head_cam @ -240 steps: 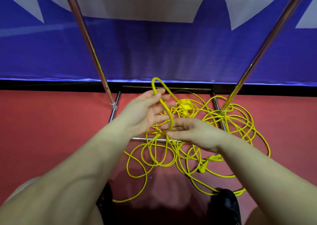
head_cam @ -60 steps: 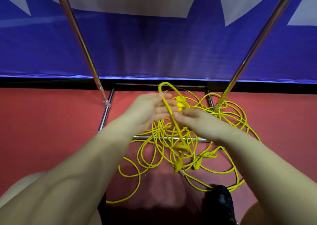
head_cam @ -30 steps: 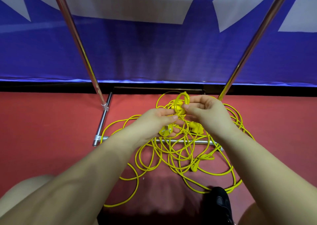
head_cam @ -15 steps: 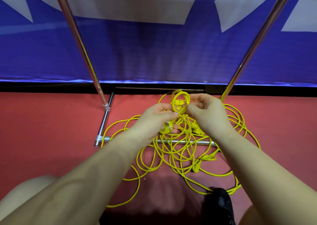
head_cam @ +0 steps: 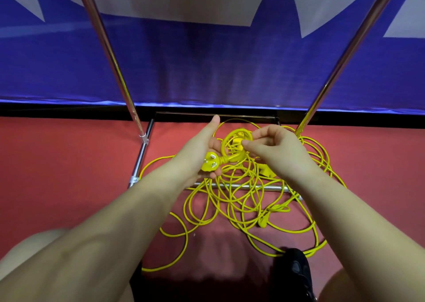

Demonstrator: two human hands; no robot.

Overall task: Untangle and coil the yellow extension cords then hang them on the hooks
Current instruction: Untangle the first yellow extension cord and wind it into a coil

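A tangle of yellow extension cords lies on the red floor, draped over the base of a metal rack. My left hand holds a yellow plug with its metal prongs facing me, thumb raised. A small loop of cord curls up from the plug. My right hand pinches that loop on its right side. A second plug end lies in the tangle lower right. No hooks are in view.
Two slanted chrome rack poles rise on either side, joined by a low crossbar and side rail. A blue and white banner hangs behind. My black shoe stands near the cords.
My left hand has drawn the plug back out of the small loop and turned it so the prongs show. My right hand keeps its pinch on the loop.
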